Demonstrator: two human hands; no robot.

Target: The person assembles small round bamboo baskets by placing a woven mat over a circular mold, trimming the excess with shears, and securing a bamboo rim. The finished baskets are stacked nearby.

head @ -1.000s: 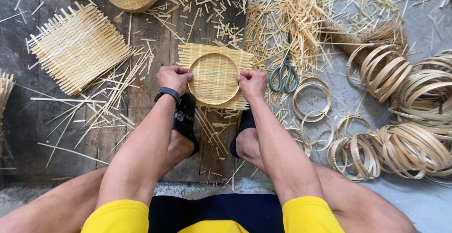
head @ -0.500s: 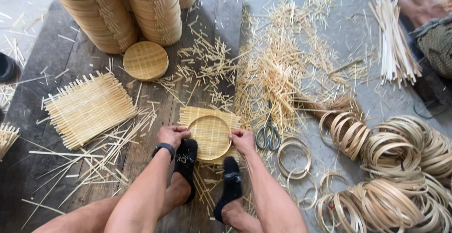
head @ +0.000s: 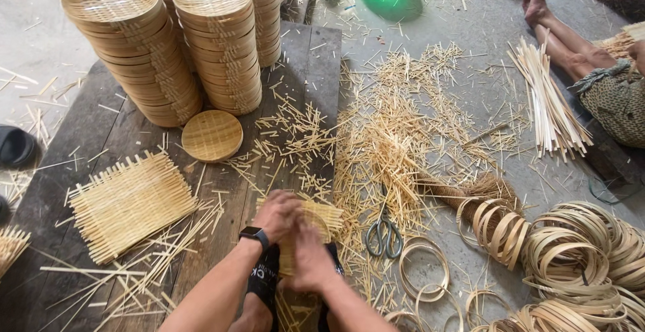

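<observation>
Whereas both hands gripped the mat's hoop rim a second ago, the left hand (head: pixel 279 214) and right hand (head: pixel 310 259) now press curled fingers onto the woven mat (head: pixel 321 216) on the board (head: pixel 121 130), beside the scissors (head: pixel 383 236).

No packages, labels or signs in view. 1 screen only: a smartwatch (head: pixel 255 234) on the person's left wrist, at bottom centre of the frame just behind the left hand (head: pixel 279 214). Small rounded-square face on a black band; the face is dark and unlit, angled upward, and nothing can be made out on it.
</observation>
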